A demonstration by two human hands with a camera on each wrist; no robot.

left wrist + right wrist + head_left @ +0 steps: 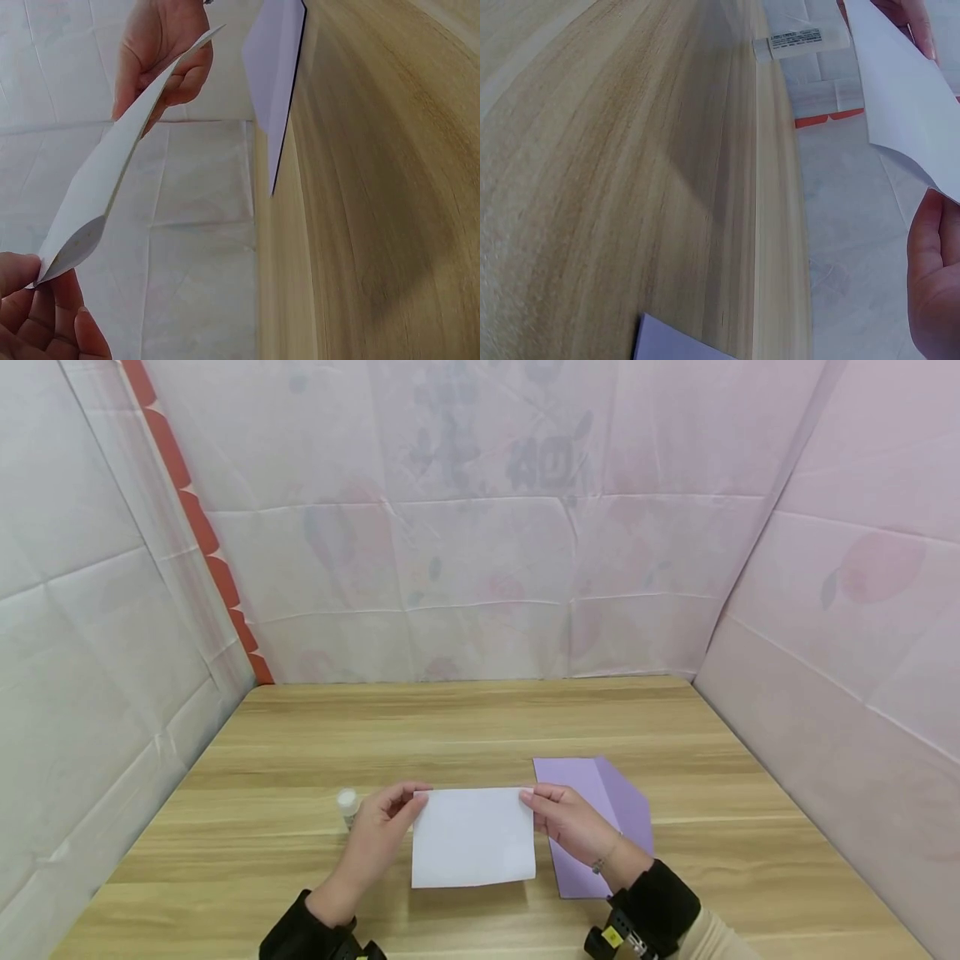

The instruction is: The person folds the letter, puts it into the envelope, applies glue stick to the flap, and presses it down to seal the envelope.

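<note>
Under both hands lies the wooden table point(465, 718); a purple envelope point(622, 802), flap open, rests beneath the right hand point(573, 822). Between the hands hangs the folded white sheet point(472, 837), lifted off the wood, each hand pinching an upper corner. It isn't in the envelope yet. Beyond the left hand point(378, 835) stands an untouched glue stick point(347, 804)

A makeshift recording booth; creased pale sheeting point(480, 552) walls in a bare wooden table point(465, 718) on three sides.
</note>
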